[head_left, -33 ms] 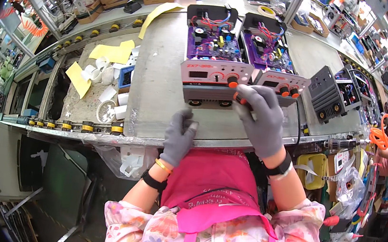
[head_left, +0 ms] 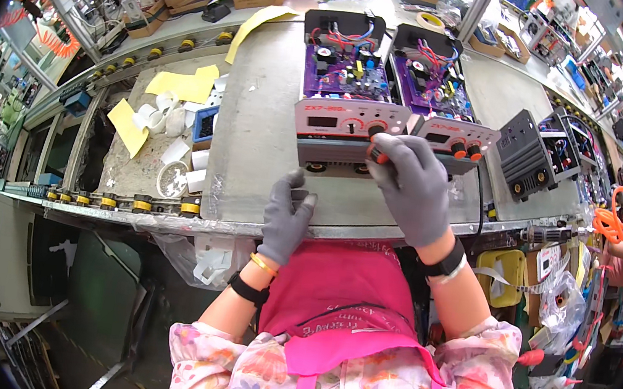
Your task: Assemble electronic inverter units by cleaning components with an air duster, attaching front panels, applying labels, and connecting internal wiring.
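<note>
In my right hand (head_left: 411,179), gloved in grey, a small black and orange knob (head_left: 377,154) is pinched by the fingertips. It is close in front of the left machine's grey front panel (head_left: 347,120), just below another knob (head_left: 375,131) that my fingers partly cover. Behind that panel, a purple circuit board (head_left: 344,75) with wires lies exposed. My left hand (head_left: 288,215), also gloved, is at the table's front edge with its thumb and fingers apart and nothing in it. To the right, a second open machine (head_left: 449,133) carries two black and orange knobs.
Further right sits a dark finned unit (head_left: 527,158) with its inside exposed. Yellow sheets (head_left: 182,84), white scraps and a blue box (head_left: 204,125) lie at the left, beside yellow and black rollers (head_left: 141,203). Orange coiled hoses (head_left: 612,219) hang at the far right.
My right hand has shifted slightly left with the knob, now overlapping the knob on the panel. The left hand stays almost in place.
</note>
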Demonstrator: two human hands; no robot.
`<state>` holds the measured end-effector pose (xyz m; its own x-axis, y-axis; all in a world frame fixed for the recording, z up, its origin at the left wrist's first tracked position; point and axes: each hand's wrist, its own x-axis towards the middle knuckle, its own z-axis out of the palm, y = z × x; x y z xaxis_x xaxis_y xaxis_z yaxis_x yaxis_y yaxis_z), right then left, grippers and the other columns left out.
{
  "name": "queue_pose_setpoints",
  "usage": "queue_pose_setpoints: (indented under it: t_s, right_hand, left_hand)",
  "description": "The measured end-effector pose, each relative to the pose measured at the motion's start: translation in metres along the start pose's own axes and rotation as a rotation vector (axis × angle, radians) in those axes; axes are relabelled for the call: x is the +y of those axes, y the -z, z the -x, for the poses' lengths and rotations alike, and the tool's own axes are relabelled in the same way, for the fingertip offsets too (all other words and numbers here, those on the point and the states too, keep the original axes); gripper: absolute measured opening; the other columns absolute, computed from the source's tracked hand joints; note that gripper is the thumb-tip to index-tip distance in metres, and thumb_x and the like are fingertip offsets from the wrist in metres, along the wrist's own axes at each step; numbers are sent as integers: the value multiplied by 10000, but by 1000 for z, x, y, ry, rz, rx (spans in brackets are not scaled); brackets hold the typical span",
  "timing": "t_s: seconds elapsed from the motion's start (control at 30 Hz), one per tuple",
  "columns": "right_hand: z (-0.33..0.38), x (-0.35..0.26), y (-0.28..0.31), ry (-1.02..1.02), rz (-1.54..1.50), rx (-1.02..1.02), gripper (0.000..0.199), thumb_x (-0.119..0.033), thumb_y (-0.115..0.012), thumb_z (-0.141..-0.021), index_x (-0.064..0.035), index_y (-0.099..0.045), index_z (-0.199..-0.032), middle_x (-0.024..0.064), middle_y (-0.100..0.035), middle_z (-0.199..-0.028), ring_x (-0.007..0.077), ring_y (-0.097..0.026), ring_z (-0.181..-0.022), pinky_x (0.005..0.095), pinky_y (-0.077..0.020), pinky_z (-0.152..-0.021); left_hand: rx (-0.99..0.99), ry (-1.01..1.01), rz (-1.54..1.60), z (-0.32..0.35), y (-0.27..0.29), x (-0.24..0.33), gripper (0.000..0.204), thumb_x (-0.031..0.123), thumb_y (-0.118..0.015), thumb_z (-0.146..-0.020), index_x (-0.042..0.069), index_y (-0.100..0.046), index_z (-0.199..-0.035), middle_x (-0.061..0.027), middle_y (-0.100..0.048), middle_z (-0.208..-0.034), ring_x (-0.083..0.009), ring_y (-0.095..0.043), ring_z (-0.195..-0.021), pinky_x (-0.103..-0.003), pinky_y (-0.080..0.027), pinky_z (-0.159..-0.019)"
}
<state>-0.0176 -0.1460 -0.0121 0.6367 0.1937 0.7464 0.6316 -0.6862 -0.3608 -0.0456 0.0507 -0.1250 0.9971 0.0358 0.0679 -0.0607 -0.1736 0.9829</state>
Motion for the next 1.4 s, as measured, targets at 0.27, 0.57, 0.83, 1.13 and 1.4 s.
queue_pose_setpoints:
  t_s: [0.27,0.57,0.83,1.13,1.4]
  right_hand:
    - [-21,16,-35,219,398,-33,295,-205,-744,-710,-154,-647,-983,-10,-590,-868,200,-590,-859,386,-425,-760]
    - [-18,20,-44,236,372,16,289,-234,-782,-674,-165,-641,-916,-17,-558,-826,204,-564,-808,384,-409,-724]
    - [-17,21,-49,297,409,9,275,-233,-771,-711,-149,-629,-930,-2,-541,-823,216,-550,-797,381,-405,-694]
    - [-18,25,-57,329,437,36,277,-288,-744,-746,-153,-625,-956,3,-537,-843,225,-544,-807,391,-407,-695]
    - [-34,13,-21,151,511,-101,614,-353,-792,-662,-151,-621,-1217,26,-585,-1040,241,-534,-1005,405,-391,-883]
  left_hand:
    - [129,-178,-184,-34,-10,-27,704,137,-672,-836,31,-331,-1443,-191,-471,-1329,-294,-553,-1112,-353,-495,-875]
    - [19,-92,-129,-53,0,-35,676,156,-675,-825,28,-373,-1416,-195,-479,-1318,-339,-526,-1187,-374,-468,-946]
    - [-1,-89,-55,-56,4,-38,604,135,-674,-820,28,-424,-1360,-179,-490,-1274,-321,-546,-1137,-363,-485,-914]
    - [-46,-91,-58,-60,9,-38,582,157,-677,-823,43,-442,-1343,-177,-484,-1278,-337,-539,-1142,-388,-475,-932]
    - [-302,-87,-472,-89,85,29,551,352,-638,-865,51,-506,-1308,-224,-613,-1208,-381,-600,-1103,-428,-479,-933]
